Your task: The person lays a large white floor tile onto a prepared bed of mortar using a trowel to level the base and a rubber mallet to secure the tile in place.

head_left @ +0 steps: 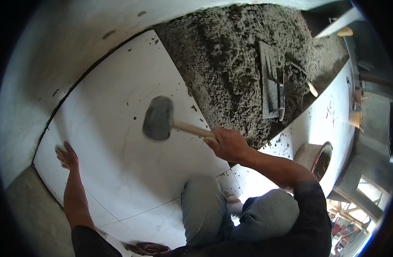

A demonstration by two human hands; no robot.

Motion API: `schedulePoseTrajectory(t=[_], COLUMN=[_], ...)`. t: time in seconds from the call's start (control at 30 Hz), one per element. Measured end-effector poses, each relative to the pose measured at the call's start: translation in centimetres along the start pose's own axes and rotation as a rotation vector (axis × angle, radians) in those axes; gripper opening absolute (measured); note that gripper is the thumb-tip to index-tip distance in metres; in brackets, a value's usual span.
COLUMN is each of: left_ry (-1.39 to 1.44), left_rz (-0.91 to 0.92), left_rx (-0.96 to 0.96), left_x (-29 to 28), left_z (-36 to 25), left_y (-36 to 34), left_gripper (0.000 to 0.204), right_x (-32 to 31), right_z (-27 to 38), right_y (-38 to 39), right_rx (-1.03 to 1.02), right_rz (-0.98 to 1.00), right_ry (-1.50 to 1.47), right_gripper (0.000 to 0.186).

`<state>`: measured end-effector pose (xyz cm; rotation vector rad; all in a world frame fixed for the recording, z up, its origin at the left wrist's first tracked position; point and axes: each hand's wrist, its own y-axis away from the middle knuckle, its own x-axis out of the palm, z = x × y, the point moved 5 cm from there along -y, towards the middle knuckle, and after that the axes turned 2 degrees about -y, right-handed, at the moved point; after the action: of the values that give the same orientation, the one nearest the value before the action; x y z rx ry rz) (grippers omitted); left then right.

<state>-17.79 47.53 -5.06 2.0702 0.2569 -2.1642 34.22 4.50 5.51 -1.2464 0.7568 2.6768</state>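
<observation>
Centre: the mallet [161,119], which I judge head-heavy, best held by its wooden handle [191,128], as my right hand [228,144] clasps it. Left: my left hand [68,157], fingers spread, over stiff, probably brittle tile [115,137].

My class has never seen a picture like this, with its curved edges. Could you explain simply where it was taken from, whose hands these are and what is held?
A wide fisheye camera on a person's head looks down, so straight edges appear bent. There is no machine, just that person's two bare hands. The right hand grips a dark-headed mallet by its wooden handle. The left hand is open and empty over large white tiles; whether it touches them is unclear. Dark specks dot the tiles. Alongside lies rough grey mortar-like material, with a flat tool on it.
</observation>
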Motion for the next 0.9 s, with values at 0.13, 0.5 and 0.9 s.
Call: schedulePoseTrajectory(t=[0.13,0.5,0.9], left_ry=[0.014,-0.005,0.023], left_rz=[0.009,0.019,0.05], left_rx=[-0.005,-0.021,-0.034], left_x=[0.1,0.4,-0.4], left_z=[0.0,0.0,-0.5], left_y=[0.1,-0.4,0.5], left_gripper=[0.086,0.084,0.089], right_x=[1.4,-0.8,1.1], right_z=[-2.6,2.0,3.1], right_y=[-0.2,-0.4,-3.9], right_rx=[0.114,-0.19,-0.06], right_rz=[0.135,-0.165,0.076], right_ry=[0.097,-0.123,0.057], right_gripper=[0.042,0.042,0.047])
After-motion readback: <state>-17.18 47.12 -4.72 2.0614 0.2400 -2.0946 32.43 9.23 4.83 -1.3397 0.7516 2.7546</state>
